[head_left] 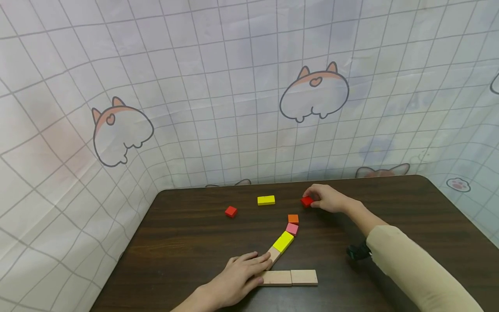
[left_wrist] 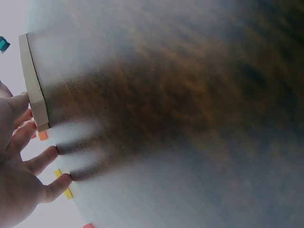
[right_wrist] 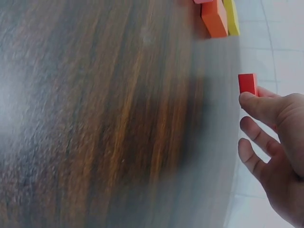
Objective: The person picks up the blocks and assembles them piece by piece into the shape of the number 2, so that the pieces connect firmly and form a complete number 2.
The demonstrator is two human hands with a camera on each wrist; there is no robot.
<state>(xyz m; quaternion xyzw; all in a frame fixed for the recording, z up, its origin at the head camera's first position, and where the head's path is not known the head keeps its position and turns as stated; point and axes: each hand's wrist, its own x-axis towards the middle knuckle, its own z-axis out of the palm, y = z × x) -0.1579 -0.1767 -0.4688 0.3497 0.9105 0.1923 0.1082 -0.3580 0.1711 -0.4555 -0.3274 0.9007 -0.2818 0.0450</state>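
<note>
Thumb and fingers of my right hand pinch a small red block near the table's far side; the right wrist view also shows this red block in the pinch. My left hand lies with extended fingers over the left ends of plain wooden blocks, covering part of them. Two plain blocks, the inner and the outer, form a straight row. From the hand a slanting row runs away: a plain block, a yellow block, a pink block and an orange block.
Farther back on the dark wood table lie a loose yellow block and another red block. A patterned cloth hangs behind the table. Something dark shows beneath the right sleeve.
</note>
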